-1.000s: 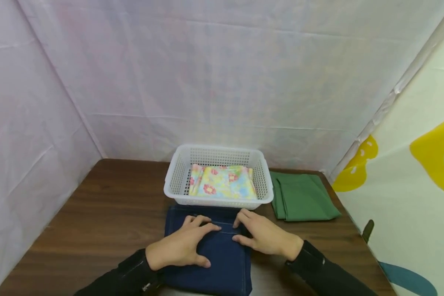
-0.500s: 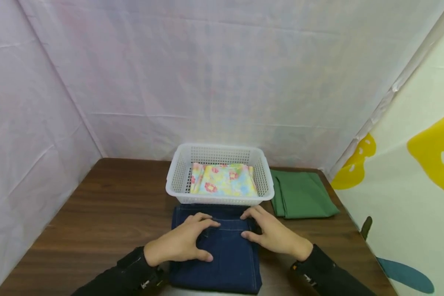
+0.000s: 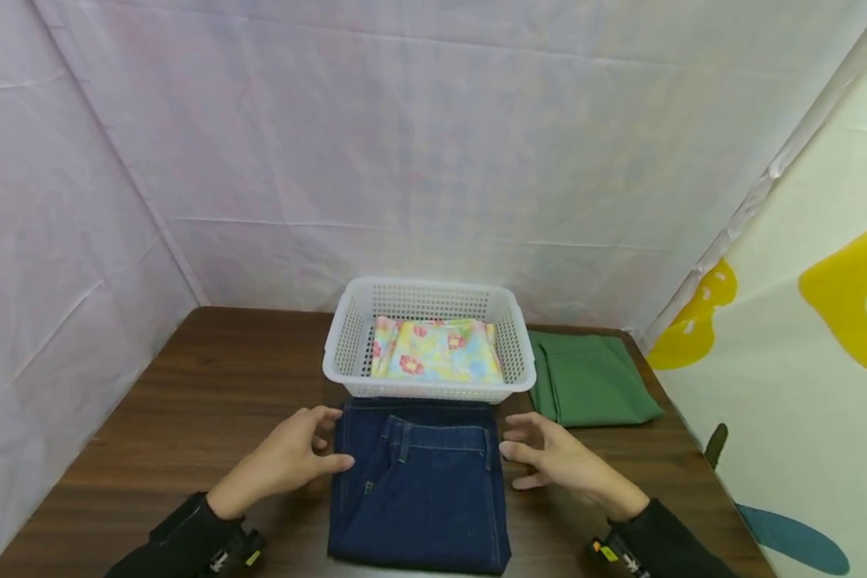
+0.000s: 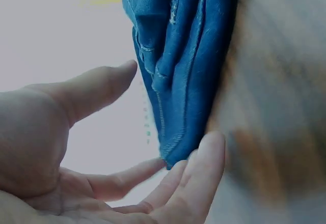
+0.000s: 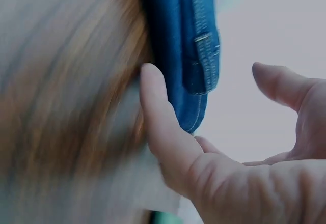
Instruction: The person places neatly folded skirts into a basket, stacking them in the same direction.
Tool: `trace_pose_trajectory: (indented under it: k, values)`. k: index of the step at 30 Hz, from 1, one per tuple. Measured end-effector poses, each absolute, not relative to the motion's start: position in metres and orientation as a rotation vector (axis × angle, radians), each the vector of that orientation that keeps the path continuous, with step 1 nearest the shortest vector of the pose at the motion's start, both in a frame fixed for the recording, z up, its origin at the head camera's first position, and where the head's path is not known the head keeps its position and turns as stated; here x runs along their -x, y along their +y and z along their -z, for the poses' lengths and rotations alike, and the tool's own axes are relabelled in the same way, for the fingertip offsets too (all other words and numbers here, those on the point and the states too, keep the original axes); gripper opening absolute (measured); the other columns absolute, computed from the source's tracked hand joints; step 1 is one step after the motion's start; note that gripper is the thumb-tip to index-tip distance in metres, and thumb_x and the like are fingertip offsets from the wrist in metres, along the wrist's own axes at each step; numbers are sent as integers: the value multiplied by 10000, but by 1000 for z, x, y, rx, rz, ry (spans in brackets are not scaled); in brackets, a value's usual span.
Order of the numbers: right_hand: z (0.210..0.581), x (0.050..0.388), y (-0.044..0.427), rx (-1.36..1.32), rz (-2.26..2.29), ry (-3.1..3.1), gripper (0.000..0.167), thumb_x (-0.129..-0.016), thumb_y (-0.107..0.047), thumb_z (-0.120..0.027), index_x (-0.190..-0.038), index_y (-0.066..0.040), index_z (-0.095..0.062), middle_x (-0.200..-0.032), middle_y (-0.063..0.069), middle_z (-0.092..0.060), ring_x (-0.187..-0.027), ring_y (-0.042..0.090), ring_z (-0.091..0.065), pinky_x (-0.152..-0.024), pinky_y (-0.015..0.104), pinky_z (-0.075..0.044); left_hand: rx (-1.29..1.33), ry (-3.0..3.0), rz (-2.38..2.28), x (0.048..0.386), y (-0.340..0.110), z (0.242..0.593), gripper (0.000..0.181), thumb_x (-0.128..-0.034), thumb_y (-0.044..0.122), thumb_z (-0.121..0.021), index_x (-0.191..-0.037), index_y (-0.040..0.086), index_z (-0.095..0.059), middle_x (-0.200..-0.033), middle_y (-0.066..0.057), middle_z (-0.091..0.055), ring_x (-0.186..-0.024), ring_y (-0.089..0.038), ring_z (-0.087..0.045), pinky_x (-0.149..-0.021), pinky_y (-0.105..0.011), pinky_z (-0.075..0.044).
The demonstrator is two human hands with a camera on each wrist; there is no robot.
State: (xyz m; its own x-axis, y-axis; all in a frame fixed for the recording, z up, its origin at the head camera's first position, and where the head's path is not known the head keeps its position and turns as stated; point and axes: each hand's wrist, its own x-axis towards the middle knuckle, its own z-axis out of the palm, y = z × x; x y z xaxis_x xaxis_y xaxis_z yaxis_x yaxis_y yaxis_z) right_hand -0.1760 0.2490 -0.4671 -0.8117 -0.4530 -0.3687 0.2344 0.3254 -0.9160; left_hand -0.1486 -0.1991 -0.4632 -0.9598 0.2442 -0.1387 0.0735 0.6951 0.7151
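Note:
A folded pair of dark blue jeans [image 3: 433, 502] lies flat on the table, with its waistband and belt loops on top. Beside its upper left edge is my left hand [image 3: 282, 457], thumb and fingers apart. In the left wrist view, the fingertips [image 4: 211, 147] reach the denim's corner; I cannot tell whether they press on it. My right hand [image 3: 559, 461] is just off the right edge, fingers loosely bent and holding nothing. The right wrist view shows its thumb away from the folded layers of the jeans [image 5: 181, 40].
Behind the jeans stands a white perforated basket [image 3: 335, 353] holding a folded floral cloth [image 3: 441, 353]. A folded green cloth [image 3: 596, 381] lies to its right on the brown wooden table [image 3: 209, 409]. White fabric walls [image 3: 405, 160] enclose the back and left.
Both hands have moved off the top of the jeans, out to its left and right sides. Earlier the jeans shifted slightly to the right. The waistband now shows uncovered.

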Motion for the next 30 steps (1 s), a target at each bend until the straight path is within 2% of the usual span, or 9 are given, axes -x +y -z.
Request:
trace_pose_trajectory:
  k: [5, 9, 14, 19, 22, 24, 25, 27, 30]
  values:
    - [465, 168, 258, 39, 1588, 1809, 800, -1232, -303, -637, -1765, 147, -246, -1692, 397, -527, -1444, 420, -723, -1081, 598, -704, -54, 2418, -1381, 144, -204, 469, 763, -1037, 160, -912, -1581, -202, -519, -1392, -325, -726, -1079, -307, -837, -826, -455, -748]
    - [467, 166, 257, -4, 1579, 1708, 733, -1247, -292, -600, -1749, 156, -309, -1694, 397, -532, -1431, 408, -731, -1132, 613, -678, -28, 2227, -1535, 145, -205, 483, 713, -1064, 109, -870, -1567, -231, -495, -1326, -320, -705, -1064, -309, -836, -862, -482, -758]
    - [475, 165, 253, -5, 1579, 1656, 674, -1257, -259, -566, -1744, 151, -342, -1720, 445, -462, -1426, 409, -728, -1175, 608, -656, -89, 2067, -1619, 169, -221, 548, 817, -1042, 271, -928, -1590, -165, -507, -1318, -258, -708, -1090, -279, -819, -874, -451, -758]
    - [477, 168, 245, 15, 1580, 1620, 610, -1236, -286, -623, -1674, 114, -484, -1551, 300, -665, -1302, 299, -784, -1186, 565, -656, -128, 2000, -1655, 188, -227, 596, 833, -966, 373, -997, -1543, -80, -602, -1347, -245, -728, -1134, -308, -807, -839, -502, -753]
    - [475, 170, 238, 40, 1582, 1587, 416, -1215, -306, -668, -1492, 3, -676, -1359, 118, -776, -1216, 226, -805, -1162, 510, -673, -162, 2041, -1610, 181, -218, 583, 682, -1004, 380, -960, -1469, -3, -643, -1345, -235, -718, -1134, -296, -790, -831, -485, -747]
    - [475, 170, 234, 53, 1587, 1573, 294, -1205, -306, -686, -1365, -62, -719, -1272, 50, -798, -1183, 193, -811, -1138, 471, -684, -164, 2088, -1576, 170, -209, 561, 557, -1047, 340, -918, -1418, 30, -642, -1317, -219, -710, -1104, -275, -776, -816, -457, -737]
    - [474, 170, 232, 58, 1590, 1568, 295, -1204, -302, -689, -1374, -61, -710, -1265, 39, -803, -1179, 184, -812, -1132, 459, -686, -164, 2107, -1569, 163, -204, 547, 507, -1064, 308, -898, -1395, 33, -632, -1283, -214, -708, -1070, -266, -765, -799, -439, -728]
    - [474, 169, 228, 63, 1598, 1565, 443, -1201, -291, -695, -1513, 17, -630, -1303, 46, -809, -1184, 181, -816, -1127, 449, -687, -160, 2120, -1575, 152, -195, 520, 440, -1086, 244, -865, -1372, 32, -608, -1223, -180, -714, -1004, -227, -732, -761, -391, -692]
    - [475, 168, 224, 63, 1608, 1564, 804, -1201, -274, -695, -1765, 115, -273, -1397, 84, -800, -1196, 196, -827, -1128, 463, -688, -226, 2167, -1599, 137, -181, 491, 397, -1109, 137, -806, -1373, -34, -564, -1103, -166, -750, -872, -203, -671, -683, -325, -600]
